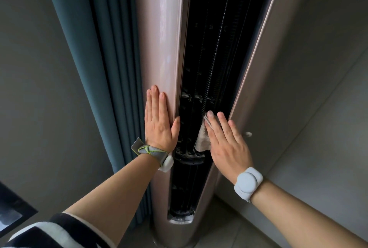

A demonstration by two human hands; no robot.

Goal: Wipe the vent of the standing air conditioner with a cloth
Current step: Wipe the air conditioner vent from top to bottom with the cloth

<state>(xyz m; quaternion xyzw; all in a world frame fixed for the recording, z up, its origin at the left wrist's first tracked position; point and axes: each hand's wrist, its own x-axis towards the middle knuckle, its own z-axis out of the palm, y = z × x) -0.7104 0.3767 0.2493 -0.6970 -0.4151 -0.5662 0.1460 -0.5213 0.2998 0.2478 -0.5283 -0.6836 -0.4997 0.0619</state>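
Both hands flat: left hand (160,122) braces casing; right hand (227,144) presses cloth (202,138) into upright vent (207,68).

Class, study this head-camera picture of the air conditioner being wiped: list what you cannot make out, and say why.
- Most of the cloth: head view, covered by the right hand, so its grip is unclear.
- Top of the air conditioner: cut off by the upper edge.
- Deep parts inside the vent: too dark.
- Small round mark on the right panel: too small to identify.
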